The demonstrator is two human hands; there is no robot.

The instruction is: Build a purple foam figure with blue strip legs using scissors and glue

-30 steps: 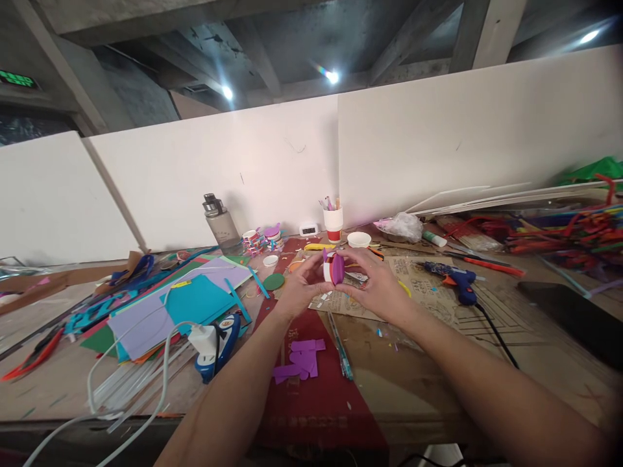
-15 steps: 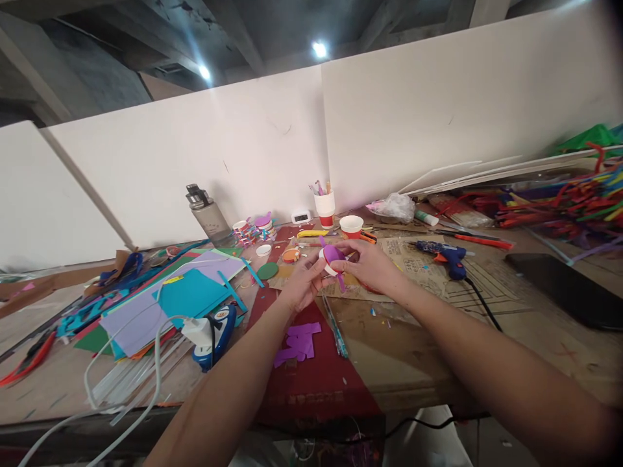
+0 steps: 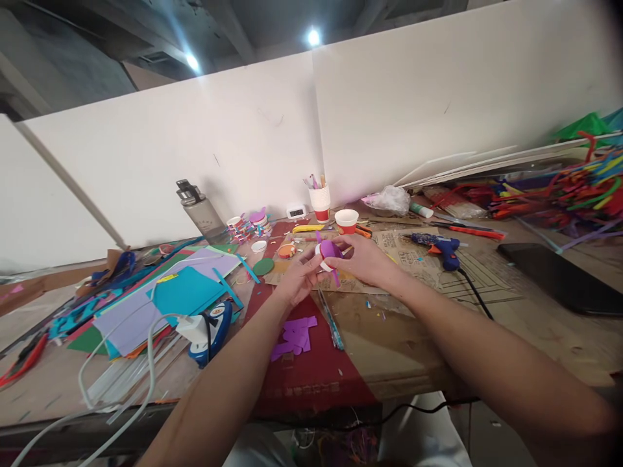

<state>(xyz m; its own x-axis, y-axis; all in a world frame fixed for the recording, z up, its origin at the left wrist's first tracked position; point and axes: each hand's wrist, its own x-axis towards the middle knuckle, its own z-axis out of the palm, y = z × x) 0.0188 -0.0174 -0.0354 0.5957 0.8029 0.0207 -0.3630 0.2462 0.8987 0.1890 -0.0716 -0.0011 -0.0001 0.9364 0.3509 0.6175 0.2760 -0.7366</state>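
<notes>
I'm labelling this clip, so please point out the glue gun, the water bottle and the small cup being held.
glue gun (image 3: 440, 245): head view, on its blue body.
water bottle (image 3: 200, 217): head view, on its grey side.
cup (image 3: 329, 253): head view, on the purple piece covering it, between both hands.

Two bare forearms, no sleeves, no rings or watch, hands (image 3: 335, 269) ungloved

The table (image 3: 487, 337) looks like rough, worn wood. The coloured sheets (image 3: 185, 292) seem soft, matt foam. The glue gun (image 3: 440, 246) is shiny blue plastic.
</notes>
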